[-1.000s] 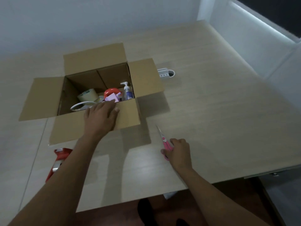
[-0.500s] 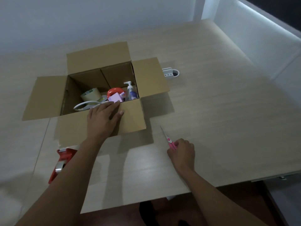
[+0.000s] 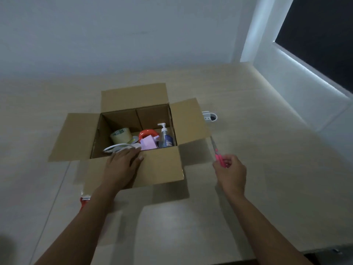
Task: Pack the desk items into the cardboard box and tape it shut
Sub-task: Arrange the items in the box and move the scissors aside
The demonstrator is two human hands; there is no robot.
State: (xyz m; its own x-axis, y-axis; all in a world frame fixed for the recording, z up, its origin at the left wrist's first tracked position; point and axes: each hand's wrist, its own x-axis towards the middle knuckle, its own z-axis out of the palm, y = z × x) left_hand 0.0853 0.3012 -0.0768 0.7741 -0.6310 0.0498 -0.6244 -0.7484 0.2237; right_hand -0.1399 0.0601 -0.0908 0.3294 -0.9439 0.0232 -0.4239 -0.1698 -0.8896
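Right hand of mine grips pink scissors beside the open cardboard box, left hand flat, fingers straight, on its near flap.

Red tape dispenser mostly hidden behind left forearm; scissors handles buried in right hand.

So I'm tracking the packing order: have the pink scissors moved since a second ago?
Yes. The right hand has lifted the pink scissors off the desk and toward the cardboard box; their tip is now near its right flap.
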